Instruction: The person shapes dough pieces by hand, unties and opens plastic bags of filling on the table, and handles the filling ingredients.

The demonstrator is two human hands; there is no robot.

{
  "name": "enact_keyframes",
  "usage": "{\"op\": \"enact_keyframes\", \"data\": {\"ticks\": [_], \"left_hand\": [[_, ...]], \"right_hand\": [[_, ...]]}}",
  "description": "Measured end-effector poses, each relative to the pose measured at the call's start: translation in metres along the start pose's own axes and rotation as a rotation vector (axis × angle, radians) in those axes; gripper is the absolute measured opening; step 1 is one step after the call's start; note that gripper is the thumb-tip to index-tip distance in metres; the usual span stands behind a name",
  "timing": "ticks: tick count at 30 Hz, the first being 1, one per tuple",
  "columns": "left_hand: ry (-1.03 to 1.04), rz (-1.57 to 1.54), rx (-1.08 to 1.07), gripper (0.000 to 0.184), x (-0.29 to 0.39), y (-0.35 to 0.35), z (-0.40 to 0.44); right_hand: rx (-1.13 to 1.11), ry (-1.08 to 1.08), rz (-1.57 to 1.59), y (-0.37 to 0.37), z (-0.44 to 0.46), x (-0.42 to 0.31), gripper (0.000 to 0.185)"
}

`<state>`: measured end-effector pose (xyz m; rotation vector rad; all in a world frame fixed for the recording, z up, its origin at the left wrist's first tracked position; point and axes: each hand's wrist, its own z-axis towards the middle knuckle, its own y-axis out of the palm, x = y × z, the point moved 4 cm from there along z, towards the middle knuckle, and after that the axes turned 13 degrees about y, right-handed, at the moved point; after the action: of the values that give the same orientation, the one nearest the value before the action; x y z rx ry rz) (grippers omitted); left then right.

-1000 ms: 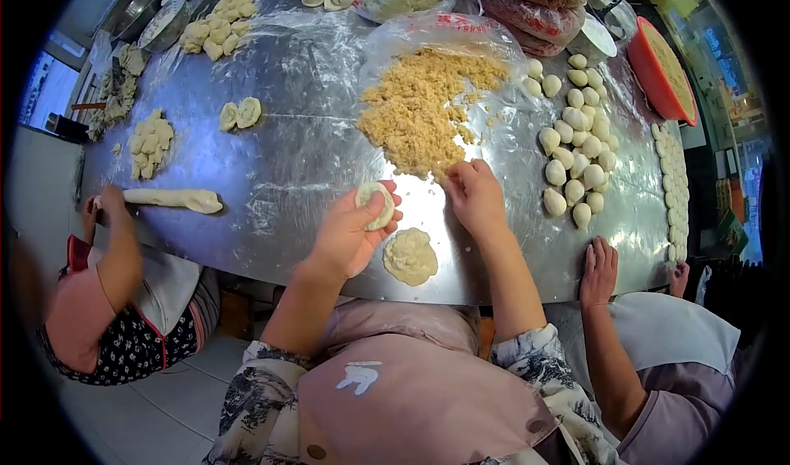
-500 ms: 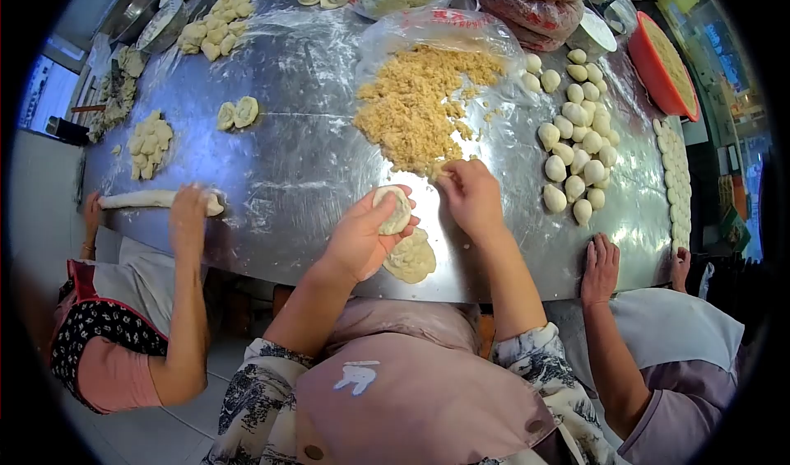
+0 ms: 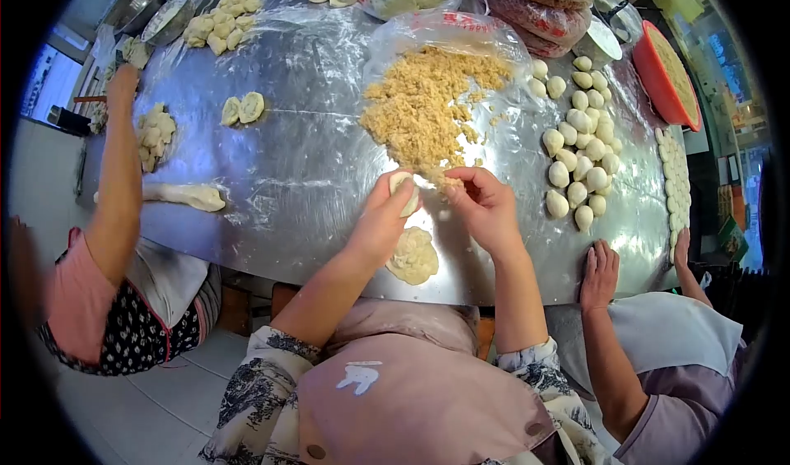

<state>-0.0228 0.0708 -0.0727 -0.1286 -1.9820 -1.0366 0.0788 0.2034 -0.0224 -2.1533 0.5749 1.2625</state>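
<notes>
On the table (image 3: pixel 304 160), a crumb heap (image 3: pixel 428 103) beyond a dough disc (image 3: pixel 413 257), dough balls (image 3: pixel 583 169) right, a dough roll (image 3: pixel 185 195) left.

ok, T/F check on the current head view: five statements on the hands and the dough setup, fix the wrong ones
1. The left hand holds a dough round. True.
2. The right hand is empty. False: its fingertips pinch a bit of crumbly mix.
3. A flat dough piece lies on the metal table, on the person's side of the crumbly mix. True.
4. The red bowl stands left of the crumbly mix. False: the red bowl is to its right.
5. A dough roll lies left of the flat dough piece. True.
</notes>
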Motion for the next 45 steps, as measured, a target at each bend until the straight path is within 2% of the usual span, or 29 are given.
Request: {"op": "enact_keyframes", "data": {"ticks": [4,6,10,12,14,15,19,20,22,23,26,29,32,33,36,37,38,40,41,42,44,45], "left_hand": [[0.126,0.209,-0.127,0.036,0.001,0.014,0.001],[0.191,0.259,-0.144,0.036,0.003,0.019,-0.002],[0.152,0.164,-0.123,0.034,0.002,0.005,0.000],[0.063,0.010,-0.089,0.035,0.010,0.000,-0.004],[-0.006,-0.090,-0.072,0.036,0.019,-0.002,-0.007],[-0.028,-0.111,-0.073,0.037,0.023,-0.002,-0.008],[-0.077,-0.136,-0.115,0.038,0.026,-0.005,-0.011],[-0.080,-0.136,-0.119,0.038,0.026,-0.003,-0.010],[-0.070,-0.373,-0.144,0.036,0.024,-0.001,-0.009],[-0.063,-0.491,-0.152,0.036,0.024,0.000,-0.009],[-0.044,-0.453,-0.132,0.034,0.019,0.002,-0.006],[0.009,-0.140,-0.114,0.033,0.015,0.003,-0.008],[0.002,-0.176,-0.101,0.032,0.025,0.011,-0.009],[0.009,-0.181,-0.065,0.032,0.028,0.010,-0.008],[0.022,-0.222,0.018,0.031,0.034,0.003,-0.004],[0.006,-0.254,0.029,0.031,0.037,-0.001,-0.003],[-0.012,-0.285,0.037,0.031,0.039,-0.003,-0.003],[-0.055,-0.319,0.023,0.032,0.045,0.001,-0.006],[-0.070,-0.371,0.006,0.033,0.046,0.002,-0.007],[-0.087,-0.424,-0.009,0.034,0.045,0.003,-0.010],[-0.143,-0.377,-0.075,0.040,0.037,0.005,-0.013],[-0.176,-0.339,-0.085,0.042,0.034,0.007,-0.014]], "right_hand": [[-0.004,-0.095,-0.098,0.019,-0.017,-0.024,0.023],[0.054,-0.216,-0.194,0.025,-0.021,-0.027,0.025],[0.064,-0.237,-0.192,0.023,-0.021,-0.026,0.025],[0.099,-0.208,-0.221,0.016,-0.015,-0.028,0.025],[0.271,-0.333,-0.355,0.005,0.000,-0.027,0.027],[0.280,-0.431,-0.502,0.004,-0.003,-0.035,0.031],[-0.045,-0.545,-0.364,0.028,-0.019,-0.054,0.032],[-0.027,-0.524,-0.369,0.032,-0.019,-0.051,0.031],[0.003,-0.478,-0.378,0.040,-0.022,-0.043,0.029],[0.064,-0.550,-0.372,0.041,-0.025,-0.046,0.028],[0.122,-0.591,-0.414,0.044,-0.029,-0.041,0.027],[0.160,-0.566,-0.451,0.050,-0.035,-0.048,0.023],[0.106,-0.212,-0.163,0.046,-0.027,-0.039,0.019],[0.072,-0.203,-0.090,0.042,-0.024,-0.037,0.017],[0.170,-0.166,0.129,0.022,-0.010,-0.026,0.017],[0.246,-0.164,0.033,0.015,0.000,-0.029,0.018],[0.250,-0.089,-0.194,0.008,0.002,-0.034,0.025],[0.215,-0.298,-0.405,0.016,0.004,-0.033,0.038],[0.066,-0.300,-0.365,0.023,-0.002,-0.030,0.051],[-0.017,-0.457,-0.420,0.031,-0.011,-0.035,0.062],[-0.016,-0.673,-0.487,0.044,-0.022,-0.043,0.074],[-0.010,-0.666,-0.523,0.049,-0.023,-0.040,0.078]]}}
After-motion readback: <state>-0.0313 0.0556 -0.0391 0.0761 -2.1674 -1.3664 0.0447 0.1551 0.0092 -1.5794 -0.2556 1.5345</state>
